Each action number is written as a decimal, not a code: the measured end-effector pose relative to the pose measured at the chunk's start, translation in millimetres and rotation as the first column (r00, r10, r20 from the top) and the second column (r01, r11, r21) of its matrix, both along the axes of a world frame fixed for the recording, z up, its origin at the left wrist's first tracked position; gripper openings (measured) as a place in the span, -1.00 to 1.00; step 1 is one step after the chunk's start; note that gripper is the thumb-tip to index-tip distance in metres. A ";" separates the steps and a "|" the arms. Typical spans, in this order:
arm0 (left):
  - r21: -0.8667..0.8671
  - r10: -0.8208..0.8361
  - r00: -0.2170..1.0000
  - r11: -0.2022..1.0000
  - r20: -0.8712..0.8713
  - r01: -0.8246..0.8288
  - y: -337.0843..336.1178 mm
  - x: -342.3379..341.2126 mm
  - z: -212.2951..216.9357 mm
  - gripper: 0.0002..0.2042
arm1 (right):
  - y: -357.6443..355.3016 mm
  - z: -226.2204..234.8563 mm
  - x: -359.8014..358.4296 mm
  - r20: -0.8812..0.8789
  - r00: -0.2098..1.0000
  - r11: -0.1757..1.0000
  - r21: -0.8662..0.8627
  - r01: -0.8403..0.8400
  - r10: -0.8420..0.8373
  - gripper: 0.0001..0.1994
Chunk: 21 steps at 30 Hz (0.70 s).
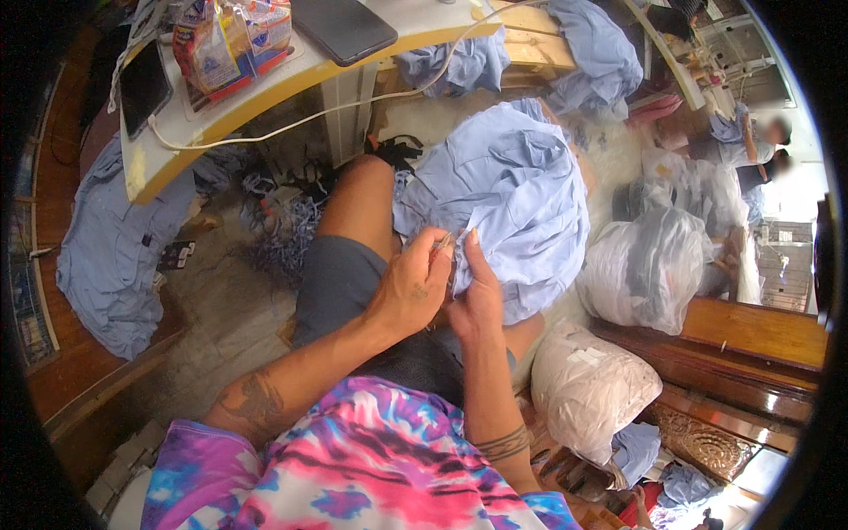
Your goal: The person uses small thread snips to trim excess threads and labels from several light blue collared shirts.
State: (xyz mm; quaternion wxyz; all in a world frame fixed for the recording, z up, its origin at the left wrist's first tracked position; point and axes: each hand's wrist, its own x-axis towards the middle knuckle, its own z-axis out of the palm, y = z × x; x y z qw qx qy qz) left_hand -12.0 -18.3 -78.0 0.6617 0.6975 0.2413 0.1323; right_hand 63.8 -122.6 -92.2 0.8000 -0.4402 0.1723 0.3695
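Observation:
A large bundle of light blue fabric [512,190] lies gathered over my lap, its folds spreading up and to the right. My left hand [417,281] is closed in a pinch at the near edge of the cloth. Between its fingertips shows a small, thin, metallic-looking tool, too small to name. Close beside it, my right hand [480,296] grips that same cloth edge, thumb pointing up along it. The hands nearly meet, and the fingers of the right one are partly hidden behind the fabric.
Ahead curves a white tabletop with a yellow edge [265,102], bearing a snack package [231,44], a phone [146,87] and a dark tablet-like slab [344,28]. A white cable [353,104] hangs across. Blue cloth [115,256] drapes at left; stuffed plastic bags [649,265] stand at right. People work beyond.

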 end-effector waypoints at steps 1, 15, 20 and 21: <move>-0.024 0.005 1.000 1.000 0.017 -0.005 -0.8 -0.2 -3.8 -0.77 | 1.9 3.3 -1.4 -0.023 1.000 1.000 0.021 0.016 -0.016 -0.66; -0.117 -0.058 0.997 0.992 -0.049 0.052 -1.1 6.4 -9.8 -0.70 | 8.2 -19.3 -9.4 0.207 0.967 0.955 -0.226 0.195 -0.148 -0.57; -0.183 -0.076 0.996 0.981 -0.047 0.066 -1.6 9.0 -25.1 -0.69 | 16.0 -11.0 -12.5 0.292 0.941 0.932 -0.260 0.253 -0.173 -0.57; -0.228 -0.079 0.996 0.971 -0.048 0.066 -0.2 10.8 -28.3 -0.69 | 18.3 -5.1 -14.3 0.319 0.935 0.937 -0.253 0.240 -0.153 -0.57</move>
